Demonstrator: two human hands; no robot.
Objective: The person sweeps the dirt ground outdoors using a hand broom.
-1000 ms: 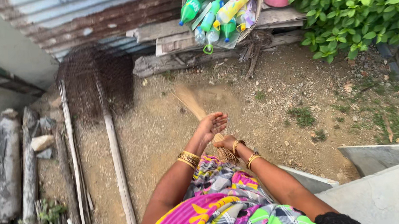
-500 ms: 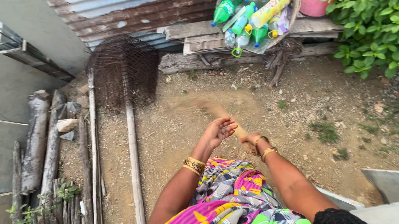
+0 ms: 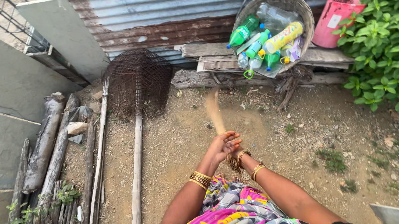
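My left hand point(image 3: 224, 146) lies with its fingers stretched apart over the bound end of a straw broom point(image 3: 215, 112). The broom reaches away from me over the dirt ground point(image 3: 174, 146), and its bristles are blurred by motion. Most of my right hand point(image 3: 240, 156) sits hidden under the left one, closed around the broom's handle bundle. Gold bangles circle both wrists. A bright patterned cloth point(image 3: 234, 212) covers my lap at the bottom edge.
A wicker basket point(image 3: 295, 2) of plastic bottles leans on planks point(image 3: 204, 51) by a corrugated metal wall point(image 3: 178, 15). A dark wire cage point(image 3: 137, 81), a long pole point(image 3: 137, 168) and logs point(image 3: 43, 151) lie left. A pink bucket point(image 3: 336, 20) and green bush point(image 3: 386, 38) stand right.
The broom has swung across the dirt in front of me, with both hands staying on its end. The view has tilted, so the basket and wall sit lower in frame.
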